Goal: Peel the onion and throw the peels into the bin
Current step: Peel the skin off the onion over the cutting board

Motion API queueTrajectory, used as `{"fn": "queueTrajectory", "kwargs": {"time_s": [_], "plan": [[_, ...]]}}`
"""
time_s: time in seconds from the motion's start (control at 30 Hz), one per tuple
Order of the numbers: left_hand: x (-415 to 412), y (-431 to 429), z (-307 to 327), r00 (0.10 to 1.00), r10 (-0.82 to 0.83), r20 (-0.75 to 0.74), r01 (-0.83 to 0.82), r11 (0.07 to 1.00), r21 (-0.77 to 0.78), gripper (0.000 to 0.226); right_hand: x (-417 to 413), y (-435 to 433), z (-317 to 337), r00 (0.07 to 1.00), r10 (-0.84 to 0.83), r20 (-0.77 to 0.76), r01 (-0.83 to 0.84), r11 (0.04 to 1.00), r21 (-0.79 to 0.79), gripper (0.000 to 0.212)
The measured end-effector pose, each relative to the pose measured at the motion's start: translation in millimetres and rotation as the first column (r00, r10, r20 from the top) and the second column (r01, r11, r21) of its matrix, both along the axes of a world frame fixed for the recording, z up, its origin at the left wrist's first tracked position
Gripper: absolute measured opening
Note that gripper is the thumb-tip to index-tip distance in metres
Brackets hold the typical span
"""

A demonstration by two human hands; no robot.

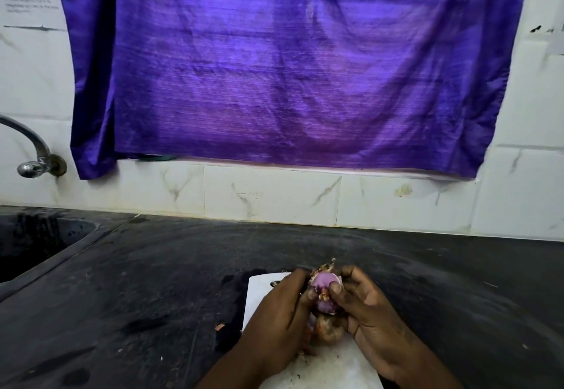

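A small purple onion (pixel 324 284) is held above the white cutting board (pixel 259 294), its pale purple flesh partly bared. My left hand (pixel 280 318) grips its left side, fingers curled round it. My right hand (pixel 366 312) grips the right side, thumb pressed on the front near a loose flap of skin. Dry brown peel (pixel 326 266) sticks up from the onion's top. More brown peel (pixel 328 329) hangs below, between my palms. No bin is in view.
The board lies on a dark stone counter (pixel 152 281). A sink (pixel 33 245) with a metal tap (pixel 33 156) is at the far left. A white tiled wall (pixel 274 202) and a purple curtain (pixel 290 68) stand behind. A peel scrap (pixel 220 326) lies left of the board.
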State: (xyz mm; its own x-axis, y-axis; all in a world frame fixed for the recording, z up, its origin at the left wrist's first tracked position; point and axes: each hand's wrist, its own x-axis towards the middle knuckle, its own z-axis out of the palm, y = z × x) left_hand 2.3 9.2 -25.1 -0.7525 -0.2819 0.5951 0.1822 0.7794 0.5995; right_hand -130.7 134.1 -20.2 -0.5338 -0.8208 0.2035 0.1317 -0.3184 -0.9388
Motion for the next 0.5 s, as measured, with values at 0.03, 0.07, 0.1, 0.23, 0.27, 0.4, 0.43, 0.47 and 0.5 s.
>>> {"fn": "queueTrajectory", "kwargs": {"time_s": [0.03, 0.07, 0.1, 0.23, 0.27, 0.4, 0.43, 0.47, 0.5], "plan": [[-0.6, 0.0, 0.0, 1.000, 0.005, -0.014, -0.005, 1.000, 0.009, 0.027, 1.3, 0.1, 1.1, 1.000, 0.006, -0.001, -0.006, 1.000, -0.005, 0.084], [-0.7, -0.4, 0.0, 0.999, 0.015, -0.033, -0.015, 1.000, 0.010, 0.028, 0.9, -0.3, 0.7, 1.000, 0.014, -0.006, -0.014, 1.000, -0.008, 0.088], [-0.4, -0.4, 0.8, 0.999, 0.020, -0.047, -0.020, 1.000, 0.002, 0.029, 0.9, -0.4, 0.4, 1.000, 0.022, -0.009, -0.022, 1.000, -0.012, 0.090], [2.3, -1.0, 4.4, 0.996, 0.068, -0.061, -0.075, 0.990, -0.117, 0.027, 1.9, 0.1, 0.4, 0.999, 0.035, -0.023, -0.035, 0.999, 0.000, 0.093], [2.3, -1.4, 4.9, 0.994, 0.088, -0.065, -0.098, 0.982, -0.160, 0.025, 2.5, 0.2, 0.7, 0.999, 0.032, -0.031, -0.032, 0.999, 0.006, 0.094], [2.1, -3.3, 5.5, 0.991, 0.113, -0.066, -0.124, 0.968, -0.216, 0.018, 3.4, 0.9, 1.2, 0.999, 0.009, -0.050, -0.009, 1.000, 0.008, 0.093], [1.6, -4.0, 5.0, 0.990, 0.119, -0.073, -0.132, 0.965, -0.224, 0.019, 3.9, 0.8, 1.7, 0.998, 0.007, -0.057, -0.007, 1.000, 0.010, 0.093], [1.0, -4.7, 4.2, 0.989, 0.126, -0.083, -0.142, 0.964, -0.224, 0.021, 3.9, 0.5, 1.6, 0.998, 0.003, -0.062, -0.002, 1.000, 0.012, 0.093], [0.5, -4.7, 3.7, 0.987, 0.132, -0.094, -0.150, 0.965, -0.214, 0.024, 3.8, 0.5, 1.3, 0.998, -0.003, -0.063, 0.004, 1.000, 0.012, 0.093]]}}
